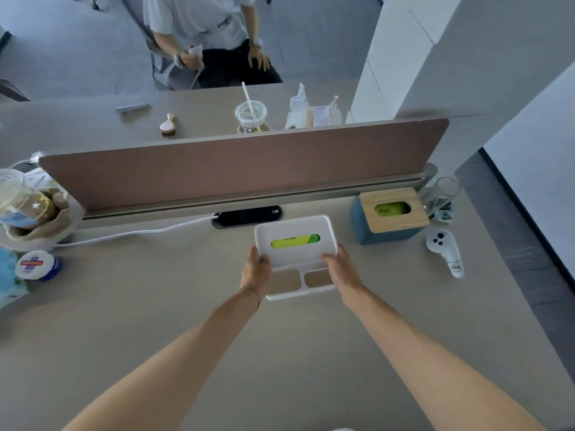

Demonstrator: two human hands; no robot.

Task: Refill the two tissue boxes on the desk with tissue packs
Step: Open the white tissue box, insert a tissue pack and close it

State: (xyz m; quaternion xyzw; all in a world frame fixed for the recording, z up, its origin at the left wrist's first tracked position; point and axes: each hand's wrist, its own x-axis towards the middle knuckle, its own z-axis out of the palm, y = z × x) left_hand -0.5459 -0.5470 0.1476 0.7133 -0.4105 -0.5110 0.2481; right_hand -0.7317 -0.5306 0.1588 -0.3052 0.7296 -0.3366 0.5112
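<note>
A white tissue box (295, 231) sits at mid-desk, and a green tissue pack (295, 241) shows through its lid slot. The box's front part has two open compartments. My left hand (256, 269) grips the lid's left front corner. My right hand (337, 265) grips its right front corner. To the right stands a blue tissue box with a wooden lid (389, 213), and a green pack (391, 209) is visible through that lid's oval opening.
A brown divider panel (242, 163) runs across the desk behind the boxes, with a black socket strip (247, 216) and a white cable (133, 233) below it. A white controller (445, 250) lies at right, a glass (446, 188) behind it. A paper bag (40, 213) and round tin (37, 265) sit left. A person sits beyond the divider.
</note>
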